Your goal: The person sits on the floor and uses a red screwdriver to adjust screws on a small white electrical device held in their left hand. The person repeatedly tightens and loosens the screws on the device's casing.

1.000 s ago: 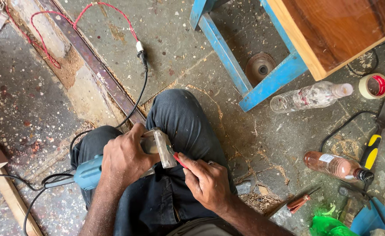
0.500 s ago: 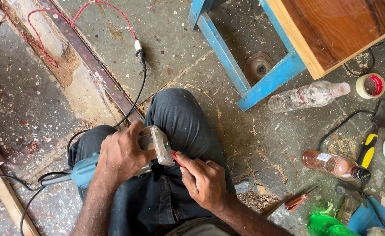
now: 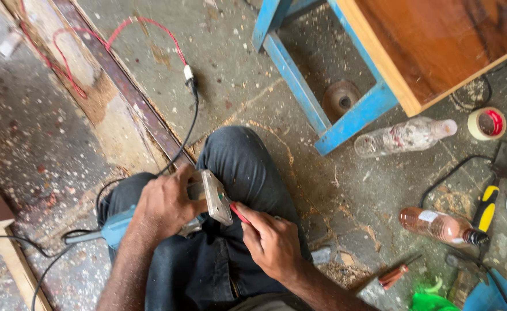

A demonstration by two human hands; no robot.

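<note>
Barely shifted, hands grip power tool and red-handled driver, tip hidden.

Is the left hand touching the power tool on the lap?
Touching. The head view shows the left hand wrapped over the blue power tool, its fingers against the metal base plate, with no gap visible.

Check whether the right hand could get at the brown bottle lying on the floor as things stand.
Probably yes, but not freely. The brown bottle lies on bare, dusty floor to the right hand's own side, with nothing between them. But that hand is gripping a red-handled tool against the power tool, so it would have to let go first.
</note>
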